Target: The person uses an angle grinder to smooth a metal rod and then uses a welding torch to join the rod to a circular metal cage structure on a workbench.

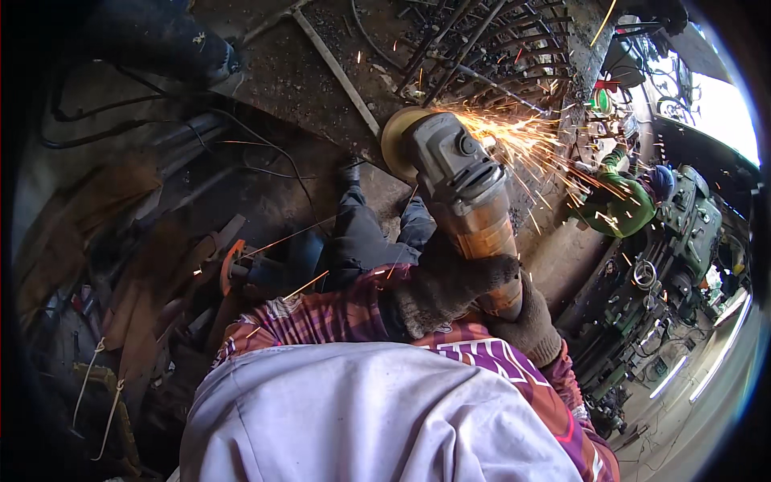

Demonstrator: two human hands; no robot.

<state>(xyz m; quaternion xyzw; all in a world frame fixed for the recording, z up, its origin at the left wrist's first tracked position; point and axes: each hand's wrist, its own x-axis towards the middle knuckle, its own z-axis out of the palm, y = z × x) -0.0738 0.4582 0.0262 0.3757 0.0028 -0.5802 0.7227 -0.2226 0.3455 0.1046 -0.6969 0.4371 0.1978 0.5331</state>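
Note:
A large angle grinder point(482, 209) with a worn orange-brown body and grey gear head is held in front of me. My left hand point(458, 289), in a dark brown fuzzy glove, is closed around its body. Lower on the grip, my right hand point(530, 321), also gloved, is closed around the rear end. The round yellowish disc point(395, 145) sits at the head's left side. Bright sparks point(506, 132) stream from behind the head to the right, beside a rack of curved dark metal bars point(482, 60). The head hides where the disc meets metal.
A flat metal bar point(337, 72) lies on the littered floor near my feet. Cables point(273, 145) and a dark cylinder point(152, 36) are at upper left. At right, a person in green point(618, 205) crouches beside a green lathe-like machine point(687, 233), where sparks pass.

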